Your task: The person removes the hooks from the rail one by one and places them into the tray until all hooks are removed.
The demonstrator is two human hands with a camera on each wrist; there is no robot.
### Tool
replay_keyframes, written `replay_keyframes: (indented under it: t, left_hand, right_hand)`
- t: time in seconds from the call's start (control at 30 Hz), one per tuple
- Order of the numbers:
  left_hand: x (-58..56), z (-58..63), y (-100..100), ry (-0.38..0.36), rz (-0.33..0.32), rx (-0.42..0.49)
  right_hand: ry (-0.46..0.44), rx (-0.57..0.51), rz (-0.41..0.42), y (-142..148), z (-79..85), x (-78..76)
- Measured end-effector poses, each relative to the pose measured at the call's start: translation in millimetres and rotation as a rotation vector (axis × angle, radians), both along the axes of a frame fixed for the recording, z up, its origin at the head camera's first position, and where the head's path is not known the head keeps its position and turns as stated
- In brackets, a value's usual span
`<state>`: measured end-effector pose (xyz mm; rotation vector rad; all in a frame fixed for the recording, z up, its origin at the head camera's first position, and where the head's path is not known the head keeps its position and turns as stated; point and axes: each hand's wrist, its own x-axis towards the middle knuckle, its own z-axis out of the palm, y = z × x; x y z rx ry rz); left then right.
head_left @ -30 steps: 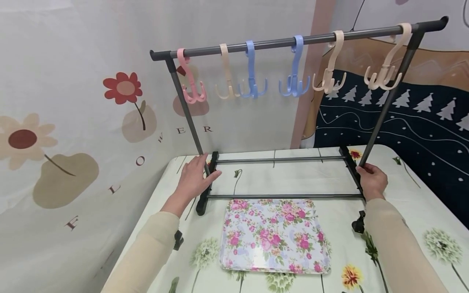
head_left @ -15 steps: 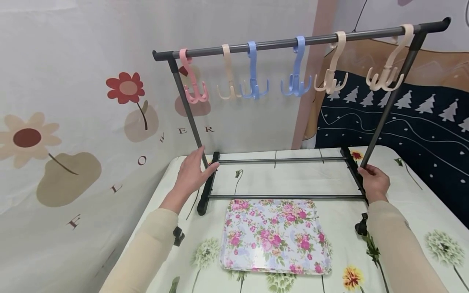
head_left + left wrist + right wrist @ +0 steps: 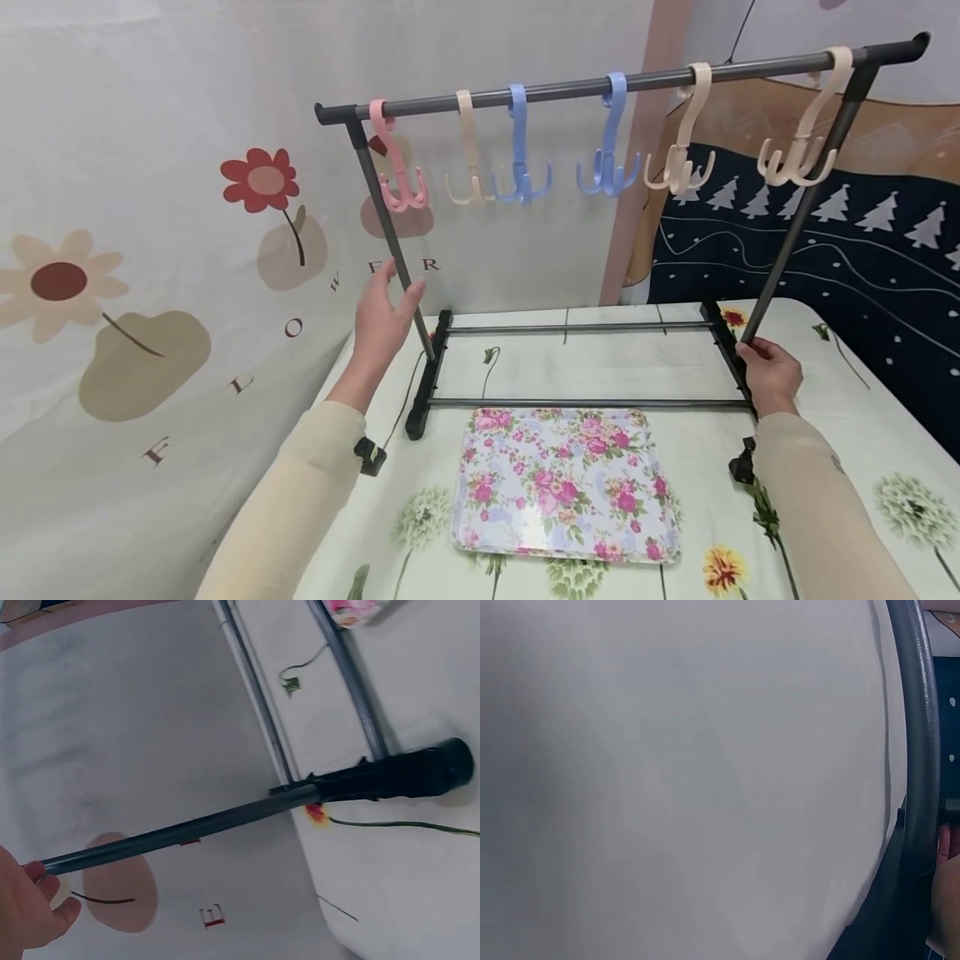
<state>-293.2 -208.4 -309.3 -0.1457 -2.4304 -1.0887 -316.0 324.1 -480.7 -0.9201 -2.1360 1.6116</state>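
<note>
A dark grey clothes rack, its top bar [image 3: 570,89] raised on two slanting posts, stands on the table. My left hand [image 3: 378,325] is at the left post [image 3: 382,208], fingers extended and thumb apart; in the left wrist view its fingertips [image 3: 49,889] are at the tube, and I cannot tell how firmly they touch. My right hand [image 3: 772,375] pinches the lower end of the right post [image 3: 787,242] just above the black foot. In the right wrist view only part of that hand [image 3: 949,900] shows behind the tube [image 3: 921,735].
Pink, cream and blue four-pronged hooks hang from the top bar, among them a pink hook [image 3: 401,179]. Flower-printed trays [image 3: 566,483], apparently stacked, lie before the lower front rail [image 3: 585,403]. A printed curtain [image 3: 150,250] borders the table [image 3: 600,358].
My left hand has slid up along the left post, away from its base. My right hand stays at the bottom of the right post. The view has shifted slightly.
</note>
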Motion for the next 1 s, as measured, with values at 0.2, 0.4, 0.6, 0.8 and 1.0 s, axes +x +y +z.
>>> replay_keyframes:
  t: [0.2, 0.4, 0.6, 0.8, 1.0]
  left_hand:
    - [-8.6, 30.1, 8, 0.138, 0.050, 0.160]
    - [-17.8, 62.4, 15, 0.260, 0.092, 0.267]
    - [-25.7, 92.4, 25, 0.284, 0.120, 0.342]
    - [-30.9, 112.6, 39, 0.308, 0.145, 0.404]
    - [-39.8, 120.3, 52, 0.294, 0.182, 0.458]
  right_hand:
    - [0.001, 0.008, 0.000, 1, -2.1, -0.6]
    - [-0.015, -0.007, 0.013, 3, -3.1, -2.4]
    - [-0.010, 0.025, 0.003, 2, -3.5, -3.5]
    - [-0.010, 0.043, 0.015, 0, -1.4, -2.0]
    - [-0.007, 0.051, 0.009, -1, -1.1, -1.1]
